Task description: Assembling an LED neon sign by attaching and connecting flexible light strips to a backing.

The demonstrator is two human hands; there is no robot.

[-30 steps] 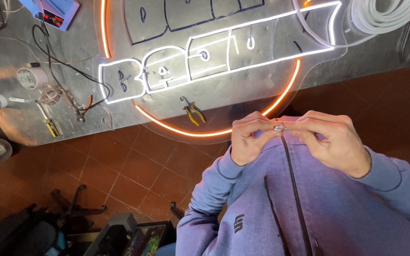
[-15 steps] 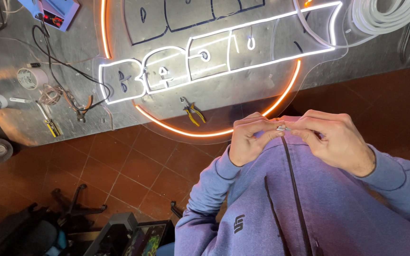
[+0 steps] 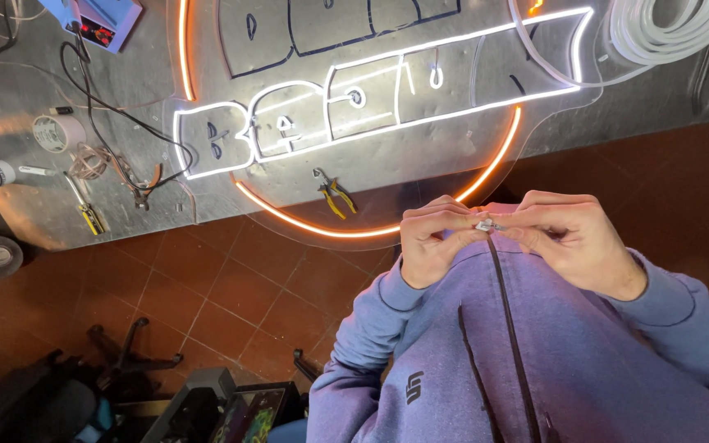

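Pinching a small white connector [image 3: 484,223] between both hands, held close to the chest over a purple sweatshirt [image 3: 535,361]; left hand [image 3: 435,243] is curling narrow, thumb and forefinger closing on the connector's left end; right hand [image 3: 569,238] is gripping the right end the same way, fingers bunched tight; a thin black cable [image 3: 509,328] is hanging down from the connector along the sweatshirt front; beyond the hands a metal workbench [image 3: 26,205] is carrying a clear round sign panel [image 3: 387,107], its white letter outlines and orange ring glowing; yellow-handled pliers [image 3: 331,194] are lying on the panel's near edge, well apart from the hands; a coil of white tubing [image 3: 674,33] is sitting at the bench's far right; a tape roll [image 3: 57,133] and tangled black wires [image 3: 100,107] are lying at the left; red floor tiles [image 3: 207,295] are showing below the bench edge.
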